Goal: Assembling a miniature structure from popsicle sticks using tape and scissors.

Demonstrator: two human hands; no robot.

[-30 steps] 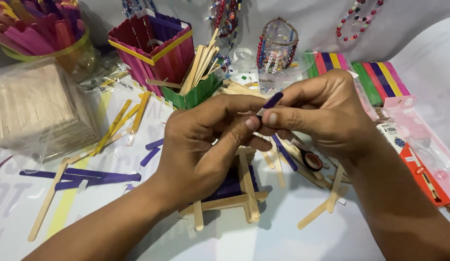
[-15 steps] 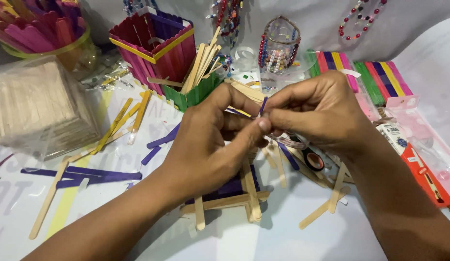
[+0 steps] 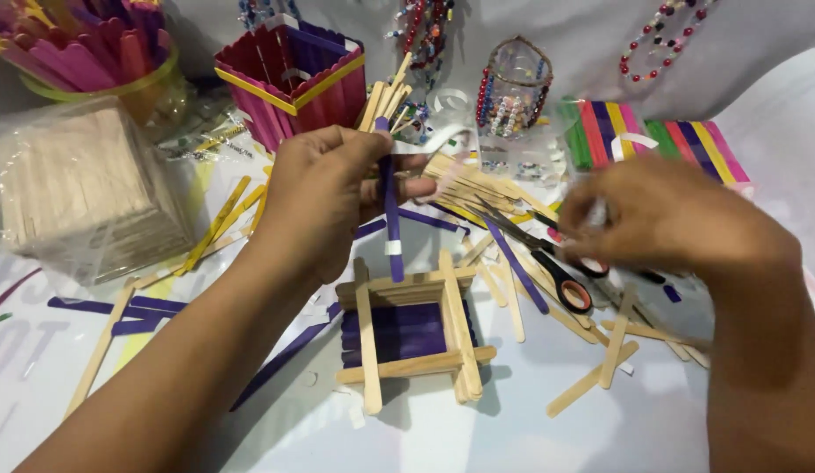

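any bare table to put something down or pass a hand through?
Bare patch along the near edge, between the stick frame and the right hand. Crowded from the scissors to the clear stick bag.

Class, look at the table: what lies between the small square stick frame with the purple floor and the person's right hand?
In the head view, black-handled scissors, a loose purple stick and scattered plain wooden sticks lie between the frame and the right hand.

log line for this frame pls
left hand: holds purple stick upright | right hand: blurred, above scissors | below: stick frame
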